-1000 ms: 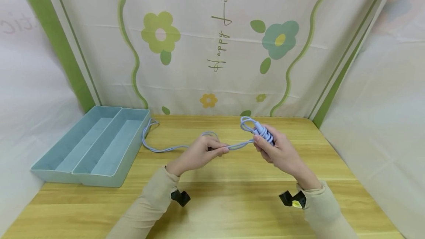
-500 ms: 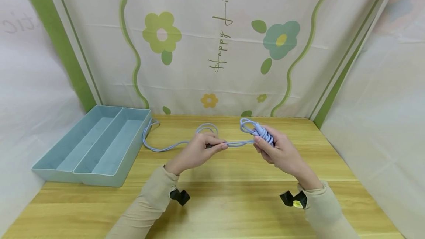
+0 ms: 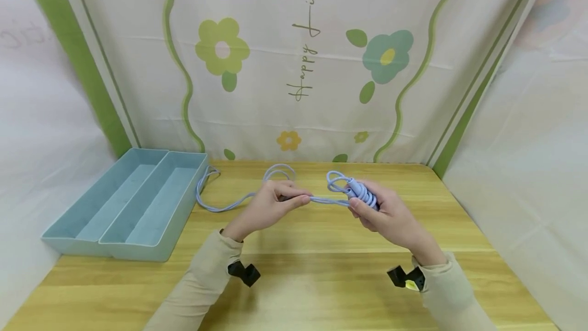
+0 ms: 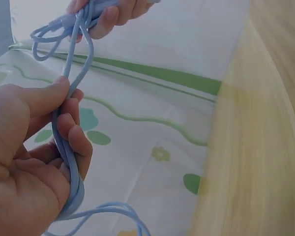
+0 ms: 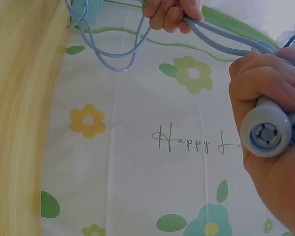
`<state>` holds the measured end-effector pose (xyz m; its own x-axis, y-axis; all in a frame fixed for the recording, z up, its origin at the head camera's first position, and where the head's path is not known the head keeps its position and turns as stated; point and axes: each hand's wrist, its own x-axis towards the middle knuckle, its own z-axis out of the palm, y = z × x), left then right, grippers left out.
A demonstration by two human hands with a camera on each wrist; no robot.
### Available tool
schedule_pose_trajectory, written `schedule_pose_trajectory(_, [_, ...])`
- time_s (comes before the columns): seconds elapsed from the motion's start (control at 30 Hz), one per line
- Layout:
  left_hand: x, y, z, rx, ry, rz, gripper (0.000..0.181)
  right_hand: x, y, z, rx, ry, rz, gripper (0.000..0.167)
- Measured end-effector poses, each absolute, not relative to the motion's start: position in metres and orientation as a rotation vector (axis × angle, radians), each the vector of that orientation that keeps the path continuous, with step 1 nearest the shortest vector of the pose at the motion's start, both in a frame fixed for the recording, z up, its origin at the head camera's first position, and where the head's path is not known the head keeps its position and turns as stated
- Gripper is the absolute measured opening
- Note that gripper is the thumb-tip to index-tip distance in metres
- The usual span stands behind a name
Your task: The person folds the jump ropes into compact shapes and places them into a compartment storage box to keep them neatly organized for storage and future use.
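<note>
A light blue jump rope is wound into a bundle around its own handles. My right hand grips that bundle, thumb on its near side; small loops stick out beyond the fingers. In the right wrist view a handle shows its round end, with part of another beside it. To the left, my left hand pinches the doubled rope strands between thumb and fingers. A short, nearly straight stretch of doubled rope joins the two hands. Beyond the left hand the rest of the rope trails over the table.
Two blue-grey trays stand side by side at the table's left, touching. The rope's far bend lies against the right tray's side. A flower-printed cloth hangs behind the wooden table, with pale cloth on both sides.
My left hand has shifted a little to the left along with the strands. The raised rope loop behind it has moved left and shows more. My right hand keeps its grip, barely moving.
</note>
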<state>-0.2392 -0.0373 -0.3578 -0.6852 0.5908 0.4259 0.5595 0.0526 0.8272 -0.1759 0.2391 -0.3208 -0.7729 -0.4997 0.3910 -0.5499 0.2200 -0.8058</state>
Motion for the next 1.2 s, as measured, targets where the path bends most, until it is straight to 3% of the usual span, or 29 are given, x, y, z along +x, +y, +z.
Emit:
schedule_pose_trajectory(0.2, [-0.2395,-0.0382,-0.3592,1.251,2.454,1.635,0.018,-0.1739,0.2325,-0.3212,1.128,-2.431,1.47,0.024])
schedule_pose_trajectory(0.87, [-0.2361,-0.0324,-0.3575,1.244,2.604,1.458,0.015,-0.1699,0.2335,-0.3219,1.136,-2.529,1.46,0.025])
schedule_pose_trajectory(1.2, [-0.2323,-0.0342,-0.3539,1.106,2.528,1.458,0.013,-0.1701,0.2311,-0.3232,1.19,-2.499,1.543,0.025])
